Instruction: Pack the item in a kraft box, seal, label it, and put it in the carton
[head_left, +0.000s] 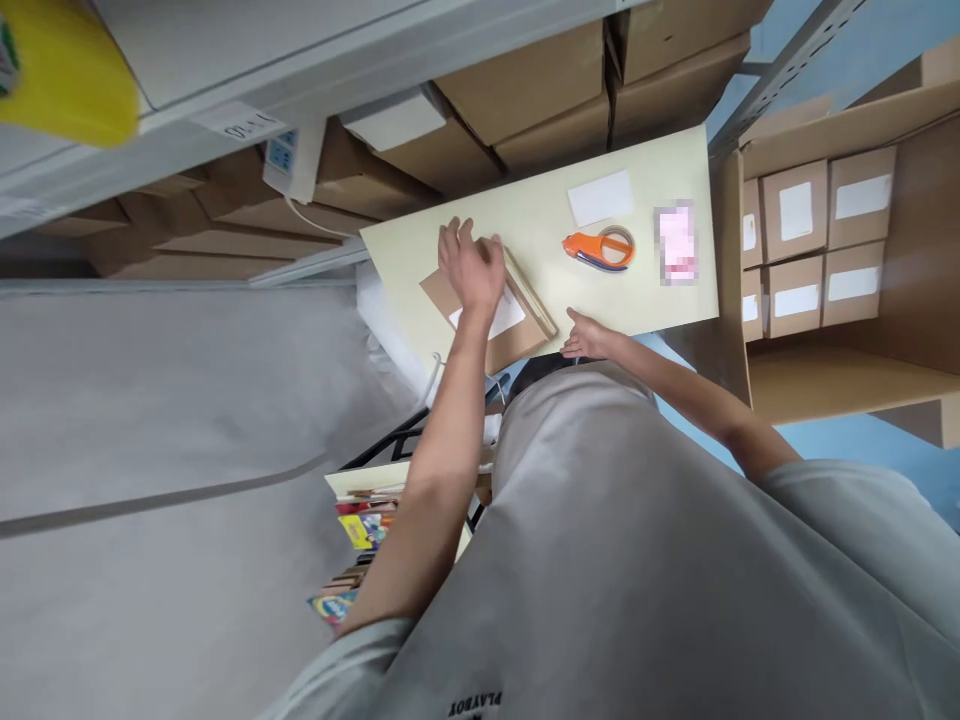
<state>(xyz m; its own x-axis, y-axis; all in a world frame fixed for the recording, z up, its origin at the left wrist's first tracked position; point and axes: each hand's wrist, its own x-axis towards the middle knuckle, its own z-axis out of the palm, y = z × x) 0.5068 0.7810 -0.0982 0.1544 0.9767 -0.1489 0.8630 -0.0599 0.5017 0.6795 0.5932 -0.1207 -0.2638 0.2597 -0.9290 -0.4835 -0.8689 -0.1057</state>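
A small brown cardboard box (517, 345) with a white label lies at an angle on the pale yellow tabletop (405, 250), close to my body. My left hand (474, 265) is over the box with its fingers apart and loosely bent; whether it touches the box I cannot tell. Just off the box's right corner, my right hand (589, 335) is open and holds nothing, fingers and thumb spread. Farther along the tabletop sits an orange tape dispenser (600, 248) with a roll of tape. Behind it lies a white slip of paper (600, 198).
A large open carton (847, 385) at the right holds several small labelled boxes (796, 210). A pink item (677, 242) is pixelated. Cardboard boxes (525, 80) fill the shelf behind the tabletop, with a power strip (296, 160) on its edge. Colourful packages (367, 530) sit low at left.
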